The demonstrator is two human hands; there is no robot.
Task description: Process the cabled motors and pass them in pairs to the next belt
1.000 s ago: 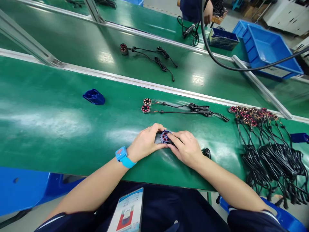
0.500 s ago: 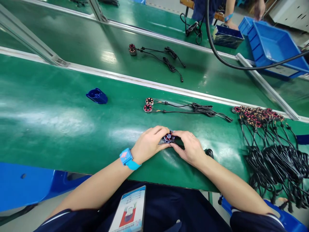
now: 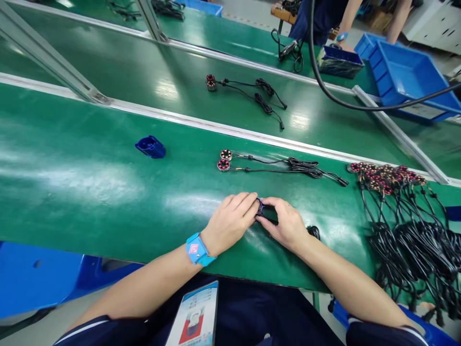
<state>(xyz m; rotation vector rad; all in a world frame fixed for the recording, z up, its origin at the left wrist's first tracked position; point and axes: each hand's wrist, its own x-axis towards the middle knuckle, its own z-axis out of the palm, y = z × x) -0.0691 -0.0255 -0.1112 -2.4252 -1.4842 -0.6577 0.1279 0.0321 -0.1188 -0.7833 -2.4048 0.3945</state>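
Between my two hands is a small motor stator (image 3: 260,207) with a blue-purple part on it, just above or on the green bench. My left hand (image 3: 230,222) is closed over its left side, and the fingers hide most of it. My right hand (image 3: 286,222) pinches its right edge between thumb and fingers. A black cable coil (image 3: 313,232) shows beyond my right hand. Ahead lie two more wound stators, one with copper coils (image 3: 225,154) and one with red coils (image 3: 223,165), their black cables (image 3: 304,166) stretched to the right.
A heap of stators (image 3: 391,178) with bundled black cables (image 3: 414,240) covers the right side. A blue plastic holder (image 3: 151,147) lies at left. Behind the metal rail (image 3: 187,123) are another stator (image 3: 211,82), a blue bin (image 3: 410,72) and a co-worker's arms. A black cable (image 3: 334,98) hangs across the upper right.
My left hand has rolled over the stator, fingers now covering its top face, which showed before. The view has shifted slightly. The co-worker's arm by the bin has moved.
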